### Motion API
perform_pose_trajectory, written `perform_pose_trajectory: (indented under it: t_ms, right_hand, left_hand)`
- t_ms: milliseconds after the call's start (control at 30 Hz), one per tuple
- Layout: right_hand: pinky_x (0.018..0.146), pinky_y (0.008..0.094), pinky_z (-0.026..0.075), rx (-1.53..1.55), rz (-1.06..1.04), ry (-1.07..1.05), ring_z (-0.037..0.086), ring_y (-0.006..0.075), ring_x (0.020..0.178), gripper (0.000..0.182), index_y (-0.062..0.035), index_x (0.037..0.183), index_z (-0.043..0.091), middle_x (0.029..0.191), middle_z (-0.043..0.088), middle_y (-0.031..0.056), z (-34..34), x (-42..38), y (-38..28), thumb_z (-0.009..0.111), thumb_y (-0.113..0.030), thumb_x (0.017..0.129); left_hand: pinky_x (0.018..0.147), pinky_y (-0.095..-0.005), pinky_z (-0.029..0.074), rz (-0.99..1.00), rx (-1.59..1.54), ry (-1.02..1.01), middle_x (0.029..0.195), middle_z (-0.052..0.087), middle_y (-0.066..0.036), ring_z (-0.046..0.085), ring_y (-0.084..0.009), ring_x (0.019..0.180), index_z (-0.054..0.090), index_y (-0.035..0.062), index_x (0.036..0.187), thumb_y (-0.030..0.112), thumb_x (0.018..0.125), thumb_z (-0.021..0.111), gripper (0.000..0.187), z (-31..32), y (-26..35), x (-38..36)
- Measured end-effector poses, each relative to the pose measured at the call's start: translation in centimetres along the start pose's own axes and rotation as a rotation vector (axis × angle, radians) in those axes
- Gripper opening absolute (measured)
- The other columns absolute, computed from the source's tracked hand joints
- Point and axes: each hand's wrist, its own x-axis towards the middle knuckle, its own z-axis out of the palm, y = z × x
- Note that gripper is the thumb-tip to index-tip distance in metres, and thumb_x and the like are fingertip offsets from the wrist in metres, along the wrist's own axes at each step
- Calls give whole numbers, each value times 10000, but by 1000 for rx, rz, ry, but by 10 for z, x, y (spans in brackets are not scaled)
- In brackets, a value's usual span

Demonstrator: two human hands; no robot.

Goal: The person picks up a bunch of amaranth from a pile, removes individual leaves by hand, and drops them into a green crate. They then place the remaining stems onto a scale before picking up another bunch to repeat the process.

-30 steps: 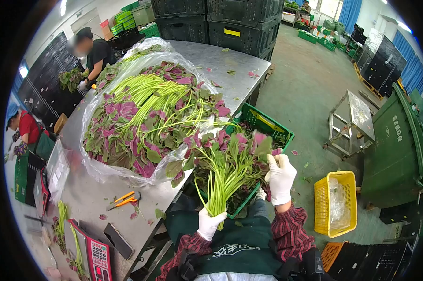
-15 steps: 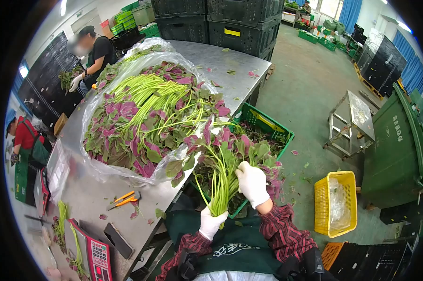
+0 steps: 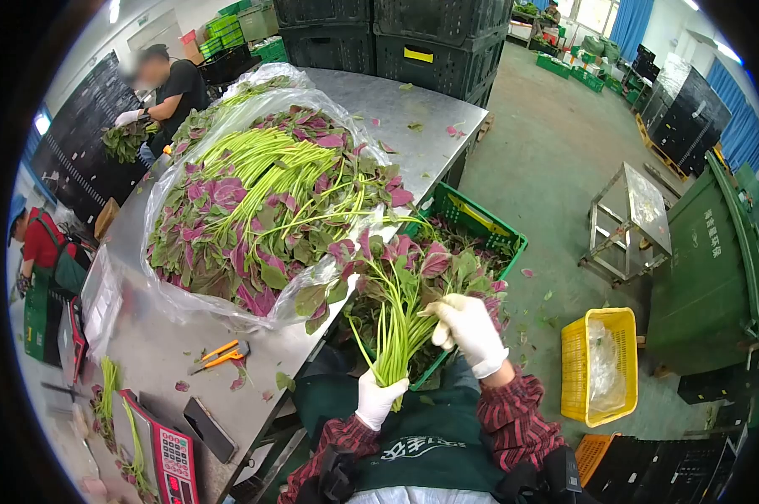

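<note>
My left hand (image 3: pixel 379 401), in a white glove, is closed around the lower stems of a bunch of amaranth (image 3: pixel 400 332) with green stems and purple-green leaves. The bunch stands upright, leaves away from me. At its right side is my gloved right hand (image 3: pixel 472 336), fingers pinched together by the stems and leaves; what is between the fingertips is too small to make out. Beyond the bunch, a green crate (image 3: pixel 480 220) holds loose leaves. To the left, a large open plastic bag (image 3: pixel 157 197) full of amaranth lies on the metal table (image 3: pixel 312 370).
Orange-handled cutters (image 3: pixel 221 356), a phone (image 3: pixel 210 428) and a red scale (image 3: pixel 176 458) lie on the table's near side. Black crates (image 3: pixel 430 63) are stacked behind it. A yellow basket (image 3: pixel 574 370) and a green bin (image 3: pixel 707 277) stand right. Two people work at the left.
My right hand has drawn back slightly right and down from the bunch, its fingers now pinched at the bunch's edge. My left hand keeps its grip. The co-worker's gloved hand has risen.
</note>
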Motion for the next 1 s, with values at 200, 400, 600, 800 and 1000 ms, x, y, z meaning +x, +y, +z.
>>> perform_pose_trajectory:
  t_ms: [200,400,600,800,1000]
  right_hand:
    - [387,212,371,144,55,-57,468,103,399,164,8,827,549,548,557,63,12,8,18,461,-126,863]
    - [354,205,291,221,105,-201,413,78,370,247,-31,730,540,512,512,28,5,16,27,527,-205,904]
    - [339,202,316,228,91,-68,424,78,352,212,-29,795,567,517,540,25,10,12,34,520,-203,906]
    - [356,198,336,232,46,-148,448,82,374,198,-27,799,553,542,559,38,7,13,37,518,-190,904]
    - [357,209,358,109,-51,76,479,101,386,166,-24,770,483,562,572,74,16,9,39,499,-142,887]
  left_hand:
    - [733,-226,469,17,28,-1,920,623,-24,581,-88,814,570,-9,1083,-44,715,654,380,-1,-2,-1]
    - [733,-223,465,32,43,-24,921,614,-15,574,-83,816,562,-4,1094,-38,719,654,387,-3,-13,-1]
    - [730,-224,463,29,55,-25,908,610,-14,572,-82,808,567,-4,1065,-50,711,644,365,-1,-10,1]
    - [726,-223,462,10,51,-21,903,610,-13,571,-81,803,568,-5,1059,-50,710,641,360,-2,-8,0]
    - [728,-224,460,20,60,-6,901,611,-11,570,-81,803,570,-7,1059,-45,713,638,354,0,-9,0]
